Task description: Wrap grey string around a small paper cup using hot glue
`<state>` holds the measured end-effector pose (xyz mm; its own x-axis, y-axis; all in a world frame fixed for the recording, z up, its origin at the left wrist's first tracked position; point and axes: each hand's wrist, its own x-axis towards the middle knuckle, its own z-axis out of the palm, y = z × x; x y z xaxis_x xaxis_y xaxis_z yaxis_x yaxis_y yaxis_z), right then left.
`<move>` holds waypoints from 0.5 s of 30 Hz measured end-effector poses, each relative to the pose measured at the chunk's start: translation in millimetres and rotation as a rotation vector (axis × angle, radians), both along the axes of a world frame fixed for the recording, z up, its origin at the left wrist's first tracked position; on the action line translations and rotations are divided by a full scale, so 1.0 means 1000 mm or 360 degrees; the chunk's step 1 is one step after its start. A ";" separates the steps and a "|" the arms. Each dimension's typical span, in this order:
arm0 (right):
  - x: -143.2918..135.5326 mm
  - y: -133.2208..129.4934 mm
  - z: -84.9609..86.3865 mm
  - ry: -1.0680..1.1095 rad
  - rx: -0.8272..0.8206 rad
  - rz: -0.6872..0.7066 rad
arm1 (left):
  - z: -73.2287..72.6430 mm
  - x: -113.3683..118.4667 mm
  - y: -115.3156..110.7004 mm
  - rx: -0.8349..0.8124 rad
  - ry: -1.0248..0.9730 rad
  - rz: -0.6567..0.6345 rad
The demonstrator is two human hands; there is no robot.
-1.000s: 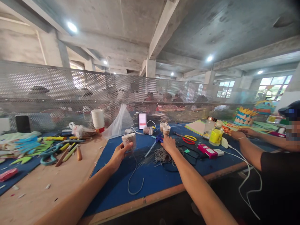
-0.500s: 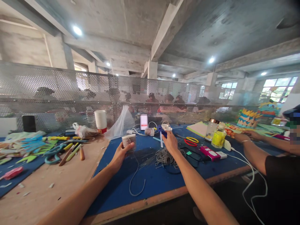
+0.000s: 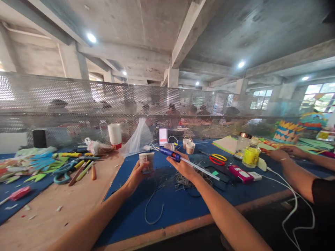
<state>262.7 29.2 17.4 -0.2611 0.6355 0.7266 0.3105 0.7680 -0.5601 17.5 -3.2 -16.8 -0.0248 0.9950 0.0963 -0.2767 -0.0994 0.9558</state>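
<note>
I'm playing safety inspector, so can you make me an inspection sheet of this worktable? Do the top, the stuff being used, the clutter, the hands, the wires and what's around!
Surface: blue mat; brown board at left, strewn with scraps.
Things in use: white-rimmed cup, blue glue gun; grey cord bundle on the mat.
Clutter: red-and-yellow scissors, pink box, plastic bag.
Hands: left hand grips the cup; right hand holds the glue gun, its clear stick jutting out over that arm's side.
Cables: white cables hang past the table edge at right.
Surroundings: perforated screen with people behind; a co-worker's arms at right.
</note>
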 end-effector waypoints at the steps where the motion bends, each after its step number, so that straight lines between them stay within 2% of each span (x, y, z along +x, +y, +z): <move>1: -0.001 -0.001 0.000 -0.0025 0.0002 0.0015 | -0.001 -0.001 0.001 0.0000 0.0000 0.0000; 9: -0.006 -0.007 -0.004 -0.0231 -0.0055 0.0159 | -0.006 -0.001 0.003 0.0078 0.0002 -0.0066; 15: -0.005 -0.006 -0.008 -0.0296 -0.0050 0.0104 | -0.007 -0.002 0.005 0.0083 0.0002 -0.0114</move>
<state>257.7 23.4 9.3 -0.4301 0.6344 0.6423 0.3610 0.7730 -0.5217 15.8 2.0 -23.7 0.0462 0.9879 0.1480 -0.2834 -0.1291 0.9503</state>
